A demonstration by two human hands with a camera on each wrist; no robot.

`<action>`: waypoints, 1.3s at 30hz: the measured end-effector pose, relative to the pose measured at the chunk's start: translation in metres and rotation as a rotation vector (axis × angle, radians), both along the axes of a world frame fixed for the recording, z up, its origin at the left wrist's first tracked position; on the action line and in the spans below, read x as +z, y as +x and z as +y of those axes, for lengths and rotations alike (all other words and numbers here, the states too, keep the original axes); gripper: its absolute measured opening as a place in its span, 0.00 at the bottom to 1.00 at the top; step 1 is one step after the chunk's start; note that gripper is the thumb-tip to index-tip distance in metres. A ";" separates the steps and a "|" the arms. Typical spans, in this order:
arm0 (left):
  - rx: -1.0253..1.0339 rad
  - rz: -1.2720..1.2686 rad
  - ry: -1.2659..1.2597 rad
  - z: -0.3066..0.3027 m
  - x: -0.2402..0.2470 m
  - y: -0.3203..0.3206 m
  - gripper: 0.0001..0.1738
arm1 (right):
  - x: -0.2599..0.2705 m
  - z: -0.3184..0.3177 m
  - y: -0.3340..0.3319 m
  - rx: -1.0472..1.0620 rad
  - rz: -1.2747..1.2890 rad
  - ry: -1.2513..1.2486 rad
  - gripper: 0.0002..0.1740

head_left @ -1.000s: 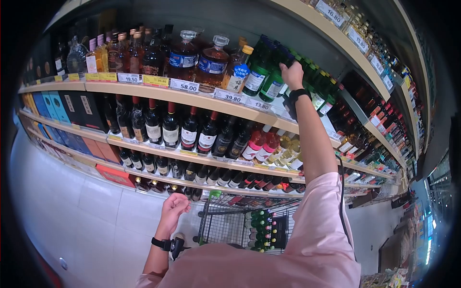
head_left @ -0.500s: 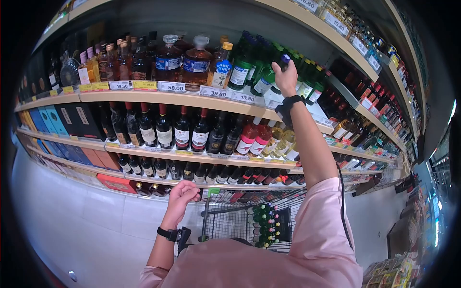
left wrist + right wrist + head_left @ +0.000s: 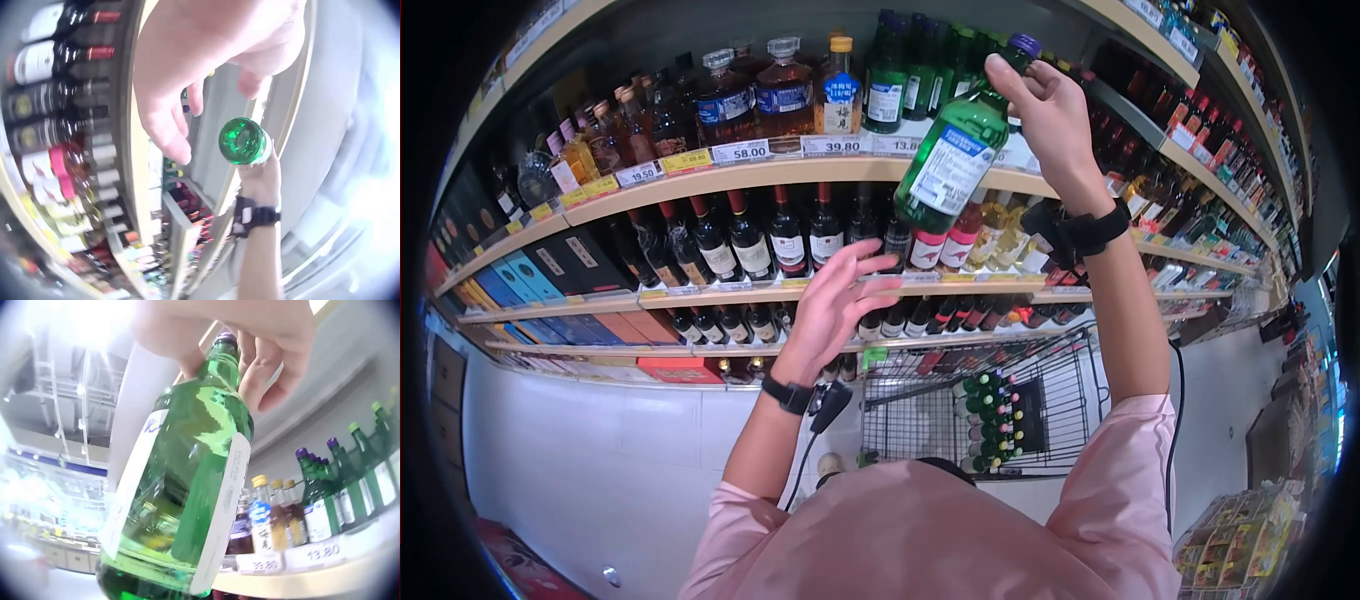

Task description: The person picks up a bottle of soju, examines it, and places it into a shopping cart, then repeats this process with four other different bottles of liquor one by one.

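My right hand (image 3: 1052,112) grips a green glass bottle (image 3: 948,165) by its neck, just under the purple cap. The bottle has a white and blue label and tilts in front of the upper shelf, its base toward the lower left. In the right wrist view, thumb and fingers (image 3: 265,372) close round the neck from both sides. My left hand (image 3: 832,305) is raised below and left of the bottle, fingers spread and holding nothing. From the left wrist, the round base of the bottle (image 3: 242,141) shows beyond the left fingertips.
More green bottles (image 3: 887,95) stand on the upper shelf (image 3: 780,172) beside a yellow-capped bottle (image 3: 838,88). Wine bottles (image 3: 750,245) fill the shelf below. A wire shopping cart (image 3: 905,425) with several green bottles (image 3: 990,415) lying inside stands in front of me.
My right hand has drawn the green bottle off the upper shelf toward me and lifted it clear of the row. My left hand has risen toward it, its fingers spreading.
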State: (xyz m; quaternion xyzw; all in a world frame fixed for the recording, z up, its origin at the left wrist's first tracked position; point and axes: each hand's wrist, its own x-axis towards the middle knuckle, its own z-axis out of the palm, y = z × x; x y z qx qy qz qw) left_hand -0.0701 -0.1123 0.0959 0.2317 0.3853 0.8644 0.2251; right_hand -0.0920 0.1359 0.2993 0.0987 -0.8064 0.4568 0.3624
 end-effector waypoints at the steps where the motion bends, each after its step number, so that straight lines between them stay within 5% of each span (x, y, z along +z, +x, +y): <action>1: -0.128 -0.116 0.125 0.009 0.006 -0.002 0.31 | -0.005 -0.006 0.012 0.031 -0.068 0.000 0.27; 6: -0.748 -0.474 0.476 0.043 -0.008 -0.001 0.41 | -0.042 -0.017 0.035 0.040 -0.235 -0.054 0.29; 8: -0.808 -0.552 0.570 0.053 -0.021 0.009 0.35 | -0.048 -0.013 0.041 0.025 -0.278 -0.089 0.29; 11: -0.871 -0.628 0.641 0.065 -0.033 0.017 0.43 | -0.057 -0.004 0.046 0.005 -0.320 -0.092 0.26; 16: -0.978 -0.626 0.714 0.074 -0.043 0.033 0.54 | -0.059 0.004 0.067 0.322 -0.317 -0.241 0.22; 20: -0.810 -0.696 0.641 0.072 -0.059 0.035 0.46 | -0.089 0.031 0.059 0.767 -0.330 -0.490 0.20; 22: -0.539 -0.354 0.404 0.073 -0.048 0.039 0.33 | -0.101 0.043 0.061 0.838 -0.392 -0.663 0.19; 25: -0.129 -0.035 0.094 0.078 -0.036 0.053 0.25 | -0.124 0.065 0.062 0.607 -0.438 -0.600 0.18; 28: 0.121 0.140 -0.029 0.086 -0.059 0.053 0.35 | -0.133 0.064 0.075 0.352 -0.448 -0.525 0.16; 39: -0.104 0.119 -0.316 0.080 -0.150 0.088 0.38 | -0.230 0.108 0.149 -0.006 -0.843 -0.345 0.19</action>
